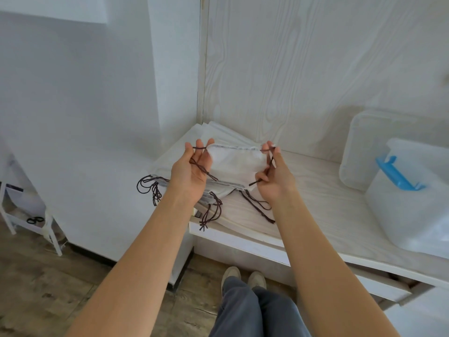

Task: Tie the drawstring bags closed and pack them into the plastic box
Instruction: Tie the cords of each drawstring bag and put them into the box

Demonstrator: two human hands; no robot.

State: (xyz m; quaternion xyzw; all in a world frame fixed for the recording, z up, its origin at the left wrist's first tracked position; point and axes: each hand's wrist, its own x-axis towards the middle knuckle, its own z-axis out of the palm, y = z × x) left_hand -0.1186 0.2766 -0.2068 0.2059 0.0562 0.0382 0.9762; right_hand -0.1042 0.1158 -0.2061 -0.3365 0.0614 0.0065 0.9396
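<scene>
**Both hands raised, arms extended**

Left hand: palm up, fingers loosely spread and pointing upward, thumb apart. Right hand: fingers curled in a pinch, palm facing left. Both forearms bare, reaching forward, roughly level.
</scene>
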